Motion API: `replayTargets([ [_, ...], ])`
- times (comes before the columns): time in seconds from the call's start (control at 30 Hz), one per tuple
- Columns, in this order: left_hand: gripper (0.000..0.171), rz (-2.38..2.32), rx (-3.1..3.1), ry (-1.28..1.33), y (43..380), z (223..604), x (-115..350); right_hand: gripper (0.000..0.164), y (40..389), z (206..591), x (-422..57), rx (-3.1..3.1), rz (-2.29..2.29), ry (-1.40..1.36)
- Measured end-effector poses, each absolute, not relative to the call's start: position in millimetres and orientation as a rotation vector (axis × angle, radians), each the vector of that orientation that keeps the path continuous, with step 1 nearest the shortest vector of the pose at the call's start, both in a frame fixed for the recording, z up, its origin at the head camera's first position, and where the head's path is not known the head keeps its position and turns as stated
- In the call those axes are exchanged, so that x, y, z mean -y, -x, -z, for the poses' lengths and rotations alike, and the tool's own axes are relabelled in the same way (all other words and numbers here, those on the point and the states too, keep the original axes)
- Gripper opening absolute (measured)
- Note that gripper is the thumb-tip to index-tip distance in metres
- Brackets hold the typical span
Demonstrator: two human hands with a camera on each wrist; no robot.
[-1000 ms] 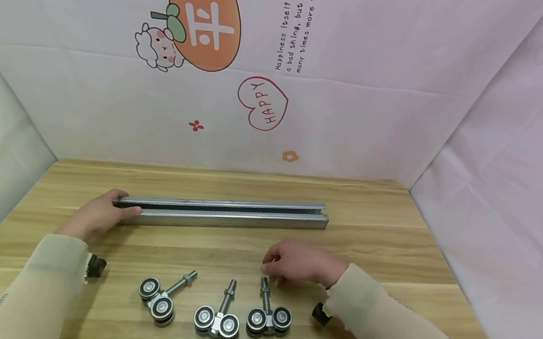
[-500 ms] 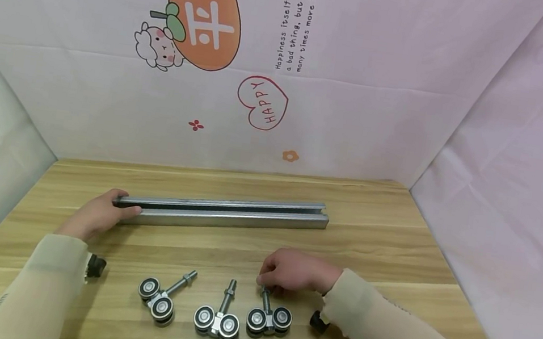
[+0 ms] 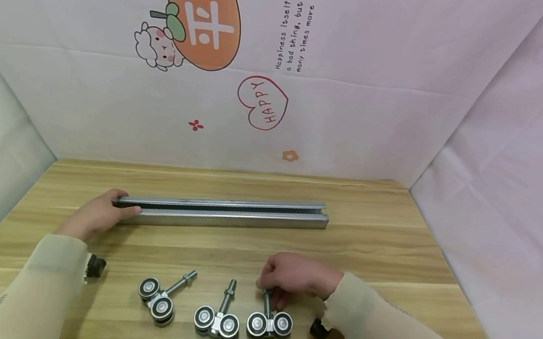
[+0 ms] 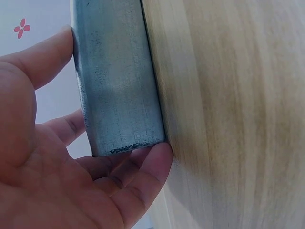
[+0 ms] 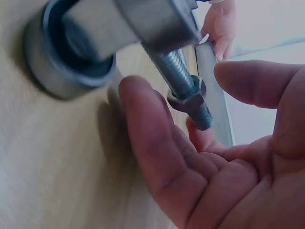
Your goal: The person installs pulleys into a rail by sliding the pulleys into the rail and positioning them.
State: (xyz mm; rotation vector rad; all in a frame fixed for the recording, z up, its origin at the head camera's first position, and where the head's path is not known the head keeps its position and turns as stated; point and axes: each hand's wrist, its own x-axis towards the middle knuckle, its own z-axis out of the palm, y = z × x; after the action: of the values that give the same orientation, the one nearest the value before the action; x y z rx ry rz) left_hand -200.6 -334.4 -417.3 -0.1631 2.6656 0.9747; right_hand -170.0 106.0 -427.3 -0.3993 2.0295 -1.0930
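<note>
A steel C-channel rail (image 3: 228, 221) lies across the back of the table, its slot facing up. My left hand (image 3: 97, 214) grips the rail's left end; in the left wrist view the thumb is on one edge and curled fingers reach under the end. My right hand (image 3: 300, 274) is at the bolt of the rightmost hanger roller (image 3: 257, 324), with thumb and fingers around the threaded stem and nut (image 5: 189, 97). Two more hanger rollers stand to its left, a middle roller (image 3: 204, 317) and a left roller (image 3: 162, 308), each with its bolt pointing away from me.
The wooden table (image 3: 371, 234) is bounded by a white printed cloth (image 3: 349, 128) at the back and plain white cloth on both sides. Dark wrist cameras sit under both sleeves, close above the table.
My right hand has come down and toward me onto the rightmost roller's bolt. That roller has shifted slightly toward me. The left hand and the rail have stayed put.
</note>
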Motion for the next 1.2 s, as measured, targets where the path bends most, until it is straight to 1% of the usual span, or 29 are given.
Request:
replayTargets([
  [0.23, 0.090, -0.958, -2.672, 0.162, 200, 418, 335, 0.016, 167, 432, -110, -1.916, 1.243, 0.283],
  [0.57, 0.091, -0.961, -2.668, 0.166, 200, 418, 335, 0.017, 162, 436, -115, -1.812, 1.339, 0.274],
  [0.9, 0.093, -0.949, -2.672, 0.165, 200, 418, 335, 0.016, 158, 434, -114, -1.895, 1.284, 0.240],
  [1.2, 0.094, -0.941, -2.674, 0.159, 200, 417, 335, 0.017, 155, 437, -114, -1.857, 1.364, 0.209],
])
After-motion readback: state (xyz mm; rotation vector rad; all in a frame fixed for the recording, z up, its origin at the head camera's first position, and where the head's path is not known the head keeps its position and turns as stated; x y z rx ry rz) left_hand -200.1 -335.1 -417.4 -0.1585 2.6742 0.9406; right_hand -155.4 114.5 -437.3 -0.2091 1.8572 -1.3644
